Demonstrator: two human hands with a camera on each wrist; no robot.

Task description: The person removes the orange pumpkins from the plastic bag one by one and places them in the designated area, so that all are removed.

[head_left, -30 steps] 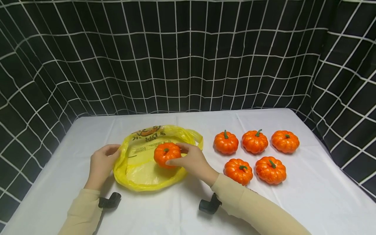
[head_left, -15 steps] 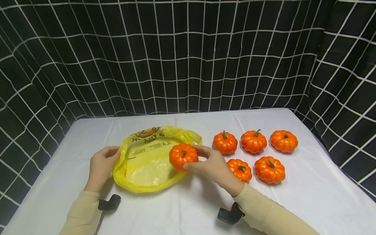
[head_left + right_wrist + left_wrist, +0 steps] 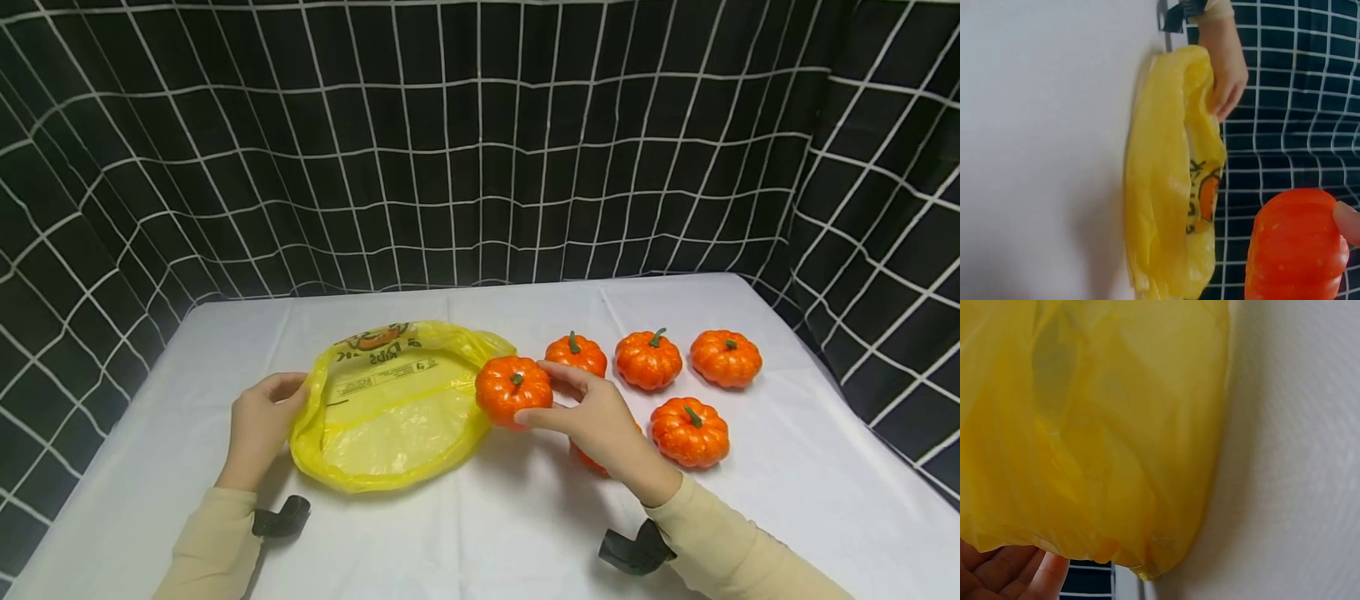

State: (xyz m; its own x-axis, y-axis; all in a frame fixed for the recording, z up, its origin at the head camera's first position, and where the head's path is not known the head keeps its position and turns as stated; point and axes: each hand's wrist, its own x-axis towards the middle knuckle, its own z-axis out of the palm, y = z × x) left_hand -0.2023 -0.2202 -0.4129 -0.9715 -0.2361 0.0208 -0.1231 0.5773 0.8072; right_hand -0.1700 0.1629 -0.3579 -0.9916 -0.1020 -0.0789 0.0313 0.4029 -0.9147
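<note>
A yellow plastic bag (image 3: 397, 417) lies open-mouthed on the white table, its printed inside wall showing and no pumpkin inside. At the bag's left rim, my left hand (image 3: 258, 425) pinches the plastic; its fingers (image 3: 1007, 572) show below the bag in the left wrist view. My right hand (image 3: 600, 417) grips a small orange pumpkin (image 3: 513, 387) between thumb and fingers. This pumpkin is raised over the table at the bag's right rim, overlapping it in the head view. The right wrist view shows its ribbed side with one fingertip (image 3: 1349, 224) against it.
To the right, a back row holds three similar pumpkins: one (image 3: 576, 352) partly behind my right hand, a middle one (image 3: 648, 361) and a far-right one (image 3: 725, 360). Another pumpkin (image 3: 690, 433) sits in front, and one (image 3: 588, 458) is mostly hidden under my right hand. A black gridded cloth (image 3: 480, 167) surrounds the table.
My right hand has moved right with the pumpkin, from over the bag's mouth to its right rim. My left hand stays at the left rim.
</note>
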